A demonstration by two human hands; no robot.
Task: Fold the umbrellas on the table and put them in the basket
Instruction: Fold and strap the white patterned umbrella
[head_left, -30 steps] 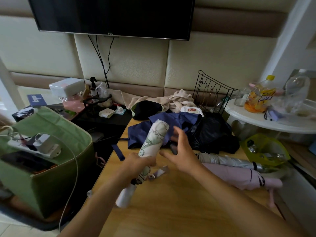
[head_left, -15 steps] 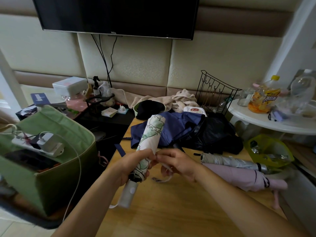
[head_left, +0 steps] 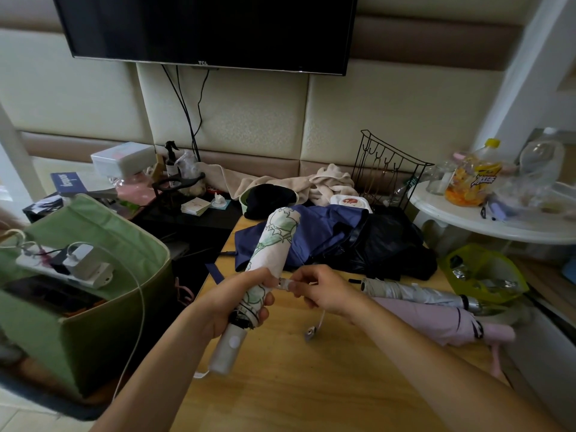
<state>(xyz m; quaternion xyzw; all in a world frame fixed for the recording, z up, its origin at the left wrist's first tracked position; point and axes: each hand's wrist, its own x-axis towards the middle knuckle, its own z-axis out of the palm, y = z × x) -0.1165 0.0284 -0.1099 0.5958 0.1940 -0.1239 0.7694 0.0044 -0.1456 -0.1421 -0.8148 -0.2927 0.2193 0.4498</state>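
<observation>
Strap (head_left: pixel 286 283) sat pinched in the right hand (head_left: pixel 321 289), right against the rolled canopy of the floral umbrella (head_left: pixel 270 260), on its right side just above the left hand (head_left: pixel 240 302). Left hand's fingers were curled round the umbrella's lower canopy, held above the wooden table (head_left: pixel 280 385). Long axis ran from the white handle (head_left: pixel 226 350) near the body, up and away to the right, tip over the navy umbrella (head_left: pixel 314 235). Right hand was the nearer one to the strap; wrapping it round the roll looked like the step in hand. Green basket (head_left: pixel 103 310) stood left of the table, well apart. Grey umbrella (head_left: pixel 411 291) and pink umbrella (head_left: pixel 436 319) lay folded at the right; the black umbrella (head_left: pixel 392 244) lay loose behind. Versus half a second earlier: strap pulled taut up at the canopy instead of hanging in a loop below the right hand; umbrella pose much the same.
</observation>
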